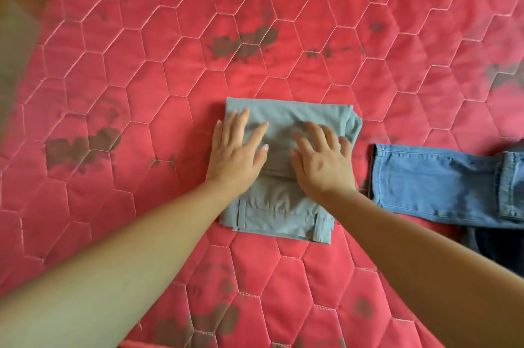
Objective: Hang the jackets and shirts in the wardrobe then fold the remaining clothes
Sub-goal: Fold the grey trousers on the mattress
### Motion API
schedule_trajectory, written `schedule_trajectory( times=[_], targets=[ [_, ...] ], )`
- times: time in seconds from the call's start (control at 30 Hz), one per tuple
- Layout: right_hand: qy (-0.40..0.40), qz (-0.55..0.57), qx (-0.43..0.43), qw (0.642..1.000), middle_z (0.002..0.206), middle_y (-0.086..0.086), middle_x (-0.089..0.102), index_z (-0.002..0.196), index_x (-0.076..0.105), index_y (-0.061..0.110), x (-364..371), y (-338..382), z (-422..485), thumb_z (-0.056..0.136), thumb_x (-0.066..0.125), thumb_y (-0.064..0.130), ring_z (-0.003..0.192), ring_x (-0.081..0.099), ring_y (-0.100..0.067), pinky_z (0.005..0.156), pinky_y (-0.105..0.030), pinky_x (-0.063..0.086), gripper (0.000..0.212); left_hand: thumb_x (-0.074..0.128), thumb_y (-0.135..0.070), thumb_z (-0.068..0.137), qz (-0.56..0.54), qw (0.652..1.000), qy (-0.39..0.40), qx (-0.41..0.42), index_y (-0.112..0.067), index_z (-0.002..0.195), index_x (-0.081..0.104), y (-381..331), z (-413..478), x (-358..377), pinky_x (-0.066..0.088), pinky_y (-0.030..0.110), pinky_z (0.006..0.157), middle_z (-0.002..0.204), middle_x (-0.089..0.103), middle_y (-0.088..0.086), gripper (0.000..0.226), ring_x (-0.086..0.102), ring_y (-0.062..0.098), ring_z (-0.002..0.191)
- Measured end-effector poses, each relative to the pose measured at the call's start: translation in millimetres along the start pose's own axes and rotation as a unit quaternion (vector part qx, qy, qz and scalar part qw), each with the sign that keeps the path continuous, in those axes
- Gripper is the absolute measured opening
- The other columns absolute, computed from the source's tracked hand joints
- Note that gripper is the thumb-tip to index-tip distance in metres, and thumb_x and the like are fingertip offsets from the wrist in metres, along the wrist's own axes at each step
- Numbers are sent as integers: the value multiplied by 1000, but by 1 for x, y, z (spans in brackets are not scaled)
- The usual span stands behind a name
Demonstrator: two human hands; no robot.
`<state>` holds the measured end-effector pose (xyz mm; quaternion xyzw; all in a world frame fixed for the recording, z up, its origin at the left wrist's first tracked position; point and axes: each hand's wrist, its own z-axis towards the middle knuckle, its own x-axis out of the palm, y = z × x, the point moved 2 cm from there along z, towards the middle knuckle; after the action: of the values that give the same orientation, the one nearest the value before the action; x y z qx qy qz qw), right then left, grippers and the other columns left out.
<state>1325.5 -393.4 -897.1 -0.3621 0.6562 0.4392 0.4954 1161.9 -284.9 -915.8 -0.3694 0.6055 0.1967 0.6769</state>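
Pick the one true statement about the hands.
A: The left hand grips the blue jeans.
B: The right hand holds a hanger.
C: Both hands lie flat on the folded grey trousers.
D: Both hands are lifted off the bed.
C: the left hand and the right hand press with spread fingers on the folded grey trousers, while the blue jeans lie untouched beside them.
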Motion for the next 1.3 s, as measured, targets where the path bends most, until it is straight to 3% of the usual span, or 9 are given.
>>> schedule_trajectory(
  times=[0.1, 0.17, 0.37, 0.53, 0.93, 1.0, 1.1, 1.2, 1.3],
  targets=[
    [53, -61, 12, 997, 170, -2, -3, 159, 12, 37, 19, -12, 20, 102, 20, 61, 155, -6, -34, 120, -64, -5, 62, 32, -53, 99, 38, 999, 37, -3, -34, 158, 25, 8, 18, 14, 9, 66, 120, 169, 3, 12, 62, -1, 38, 155],
    [62, -71, 16, 995, 169, -1, -11, 160, 1, 40, 34, -18, 23, 99, 12, 69, 154, -15, -33, 118, -66, -9, 69, 29, -57, 98, 40, 998, 51, -2, -37, 159, 18, 12, 19, 26, 5, 68, 119, 169, -5, 9, 65, -10, 38, 154],
    [67, -46, 38, 996, 169, -6, -11, 159, 3, 41, 36, -21, 29, 95, 16, 73, 154, -17, -32, 118, -68, -6, 73, 29, -58, 94, 32, 998, 60, 3, -34, 157, 27, 18, 29, 30, 11, 64, 120, 169, 6, 10, 68, -7, 39, 154],
    [85, -44, 50, 994, 170, -8, -5, 159, 9, 41, 20, -12, 26, 96, 17, 73, 155, -11, -33, 117, -69, -6, 72, 31, -62, 95, 1, 993, 108, -44, -39, 158, 19, 10, 22, 17, 11, 65, 120, 169, -10, 6, 68, -16, 32, 154],
    [34, 109, 81, 990, 169, -3, -10, 159, 15, 39, 35, -10, -37, 96, 39, 69, 155, -15, -21, 123, -58, 0, 74, 42, -53, 97, -40, 996, 54, -66, -33, 158, 27, 6, -44, 25, 11, 54, 124, 168, -3, 15, 66, 7, 39, 154],
    [-38, 216, 138, 966, 168, -11, 6, 155, 32, 34, 26, -13, -45, 91, 65, 51, 155, 6, -26, 123, -51, 15, 74, 56, -45, 96, -133, 984, 42, -112, -28, 156, 33, 8, -46, 16, 14, 45, 124, 167, 4, 16, 66, 12, 35, 153],
    [-72, 379, 301, 872, 147, -12, 33, 139, 53, 35, 7, -17, -54, 82, 78, 25, 133, 39, -28, 115, -39, 33, 63, 72, -22, 89, -280, 938, 2, -203, -21, 147, 47, 4, -45, -3, 26, 21, 113, 148, 34, 12, 63, 35, 21, 140],
    [0, 516, 373, 772, 118, -7, 58, 111, 61, 34, -9, -20, -47, 80, 76, 8, 90, 62, -17, 75, -27, 54, 43, 69, -8, 85, -368, 878, 28, -304, -26, 132, 57, 2, -35, -25, 36, 7, 77, 123, 50, -3, 52, 54, 1, 96],
    [90, 556, 367, 740, 103, -4, 65, 102, 61, 30, -30, -24, -38, 76, 72, -3, 72, 61, -15, 49, -19, 46, 43, 65, -2, 85, -424, 834, 130, -330, -28, 122, 58, 1, -29, -45, 35, 11, 48, 98, 54, -14, 46, 43, -2, 59]
  ],
)
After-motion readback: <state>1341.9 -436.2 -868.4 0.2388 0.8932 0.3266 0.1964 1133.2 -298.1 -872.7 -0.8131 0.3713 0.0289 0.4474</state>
